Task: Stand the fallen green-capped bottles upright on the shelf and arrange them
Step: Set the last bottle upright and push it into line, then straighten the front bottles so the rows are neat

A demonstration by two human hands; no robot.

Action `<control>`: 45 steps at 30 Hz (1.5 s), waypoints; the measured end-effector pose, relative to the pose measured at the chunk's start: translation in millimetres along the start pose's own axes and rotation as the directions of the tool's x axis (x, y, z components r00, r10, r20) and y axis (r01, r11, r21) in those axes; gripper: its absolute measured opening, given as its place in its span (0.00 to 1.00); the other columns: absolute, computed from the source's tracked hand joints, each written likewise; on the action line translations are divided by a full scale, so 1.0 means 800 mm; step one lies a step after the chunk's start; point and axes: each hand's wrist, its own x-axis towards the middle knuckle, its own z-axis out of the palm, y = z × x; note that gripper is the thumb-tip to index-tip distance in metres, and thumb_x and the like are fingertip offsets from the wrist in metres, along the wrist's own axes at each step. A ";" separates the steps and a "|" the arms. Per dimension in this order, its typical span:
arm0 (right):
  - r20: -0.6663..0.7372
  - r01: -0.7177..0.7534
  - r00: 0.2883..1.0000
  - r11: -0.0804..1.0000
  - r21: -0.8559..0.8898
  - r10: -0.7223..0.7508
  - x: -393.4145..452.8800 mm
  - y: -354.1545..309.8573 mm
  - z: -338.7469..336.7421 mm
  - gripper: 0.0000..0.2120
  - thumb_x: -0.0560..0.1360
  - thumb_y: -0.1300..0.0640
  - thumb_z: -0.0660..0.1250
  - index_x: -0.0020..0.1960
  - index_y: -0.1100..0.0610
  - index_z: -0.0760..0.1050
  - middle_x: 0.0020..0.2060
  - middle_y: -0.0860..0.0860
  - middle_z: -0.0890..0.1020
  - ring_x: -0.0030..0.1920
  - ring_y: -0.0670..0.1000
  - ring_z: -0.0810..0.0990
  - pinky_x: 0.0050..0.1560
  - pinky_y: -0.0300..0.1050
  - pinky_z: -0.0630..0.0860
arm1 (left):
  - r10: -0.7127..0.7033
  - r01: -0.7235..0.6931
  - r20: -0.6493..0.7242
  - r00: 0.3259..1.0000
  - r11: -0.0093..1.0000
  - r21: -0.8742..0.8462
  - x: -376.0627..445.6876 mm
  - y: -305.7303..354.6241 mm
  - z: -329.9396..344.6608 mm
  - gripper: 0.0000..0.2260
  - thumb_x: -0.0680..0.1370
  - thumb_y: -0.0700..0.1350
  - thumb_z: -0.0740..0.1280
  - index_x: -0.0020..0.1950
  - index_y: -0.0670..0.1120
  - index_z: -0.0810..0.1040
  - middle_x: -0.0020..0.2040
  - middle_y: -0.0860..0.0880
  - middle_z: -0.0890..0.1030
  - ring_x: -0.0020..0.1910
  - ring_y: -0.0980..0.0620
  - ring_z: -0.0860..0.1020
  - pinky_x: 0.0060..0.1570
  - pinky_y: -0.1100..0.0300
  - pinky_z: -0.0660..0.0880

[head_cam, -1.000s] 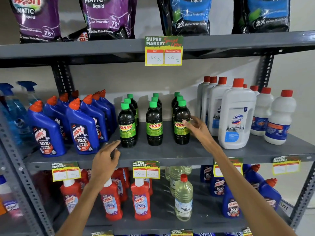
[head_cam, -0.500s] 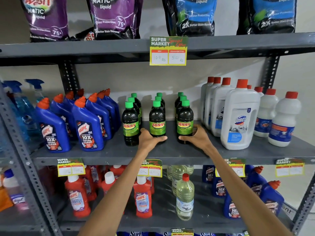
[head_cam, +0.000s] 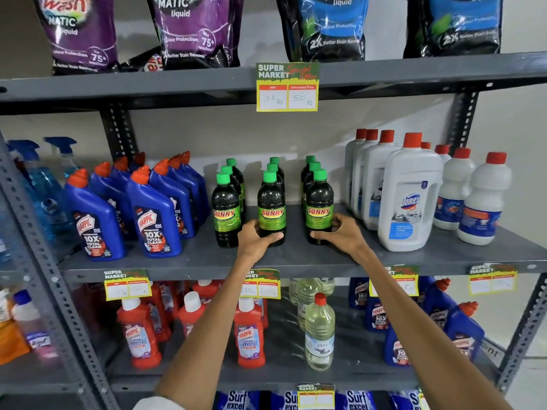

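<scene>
Dark green-capped Sunny bottles stand upright in three short rows on the grey middle shelf [head_cam: 296,257]. The front left bottle [head_cam: 225,210] stands free. My left hand [head_cam: 254,241] wraps the base of the front middle bottle [head_cam: 271,202]. My right hand [head_cam: 340,233] grips the base of the front right bottle [head_cam: 319,202]. Behind each front bottle, the green caps of others in the row show. None of them lies on its side.
Blue Harpic bottles [head_cam: 154,214] crowd the shelf to the left, white red-capped Domex jugs [head_cam: 410,193] to the right. Detergent pouches [head_cam: 195,28] sit on the shelf above. Red Harpic bottles [head_cam: 248,335] and a clear bottle [head_cam: 319,332] fill the shelf below. Price tags [head_cam: 286,87] hang on the edges.
My left hand rose from the shelf edge to the front middle bottle's base and closed on it. My right hand slid down the right bottle and now grips its base.
</scene>
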 end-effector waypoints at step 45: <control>-0.086 0.013 0.996 0.992 -0.123 -0.023 -0.022 -0.007 0.005 0.37 0.62 0.43 0.81 0.66 0.55 0.75 0.59 0.52 0.83 0.56 0.49 0.81 0.57 0.40 0.73 | 0.066 -0.065 -0.043 0.997 0.998 0.019 -0.013 -0.004 0.004 0.25 0.66 0.50 0.80 0.58 0.42 0.78 0.54 0.44 0.84 0.51 0.50 0.82 0.55 0.56 0.78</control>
